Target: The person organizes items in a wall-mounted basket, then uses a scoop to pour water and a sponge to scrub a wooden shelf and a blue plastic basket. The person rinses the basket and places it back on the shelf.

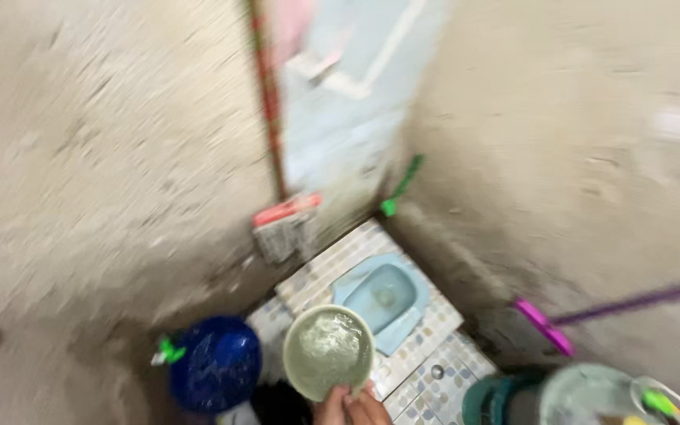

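The picture is blurred by motion. At the bottom centre my right hand (pixel 352 407) grips the near rim of a round pale green bowl (pixel 328 350) with water in it. The bowl hangs over the tiled platform (pixel 332 264), just left of a light blue squat toilet pan (pixel 387 297). My left hand is out of view.
A dark blue bucket (pixel 216 362) stands left of the bowl. A red-handled brush (pixel 285 224) and a green-handled brush (pixel 399 189) lean in the corner. A purple-handled wiper (pixel 548 324) rests on the right wall. A teal bucket (pixel 505 397) sits at the bottom right. Rough concrete walls close in on both sides.
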